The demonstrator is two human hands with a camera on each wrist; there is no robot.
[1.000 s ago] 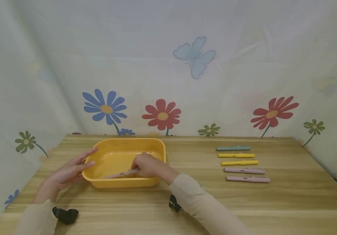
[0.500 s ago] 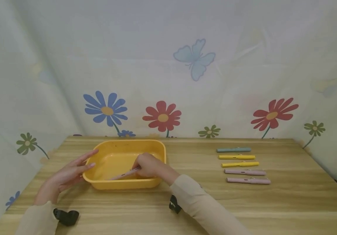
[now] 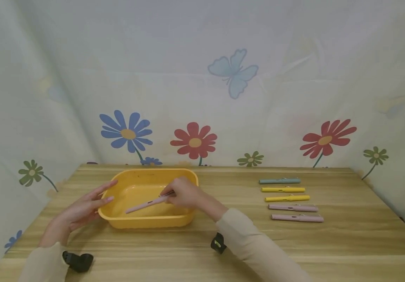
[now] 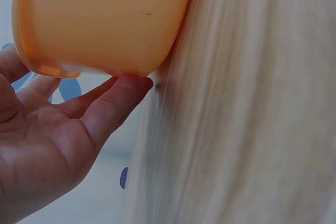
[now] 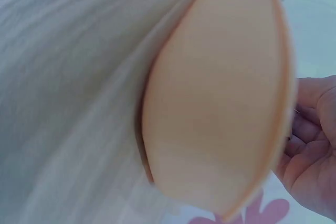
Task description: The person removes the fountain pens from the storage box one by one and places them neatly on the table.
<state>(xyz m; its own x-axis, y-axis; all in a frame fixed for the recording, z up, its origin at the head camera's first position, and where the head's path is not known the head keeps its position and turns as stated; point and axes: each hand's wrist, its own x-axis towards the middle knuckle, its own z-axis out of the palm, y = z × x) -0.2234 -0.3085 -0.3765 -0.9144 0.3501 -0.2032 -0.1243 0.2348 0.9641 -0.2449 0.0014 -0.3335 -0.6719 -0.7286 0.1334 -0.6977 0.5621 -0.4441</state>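
Note:
In the head view my right hand pinches a pale pink clip pen inside the yellow plastic basin. The pen slants, its free end pointing left and down over the basin floor. From the right wrist, the basin wall hides the pen, while curled fingers show beyond the rim. My left hand rests against the basin's left end with fingers fairly straight, two fingertips reaching over the rim. Lower fingertips touch the outer wall near the tabletop in the left wrist view.
On the right of the wooden table several pens lie in a column: a grey-green pen, two yellow ones including the upper yellow pen, and two pink ones including the front pink pen. A flowered cloth hangs behind.
My right hand has risen a little with the pink pen, and more of the pen shows above the basin floor. The left hand stays at the basin's end.

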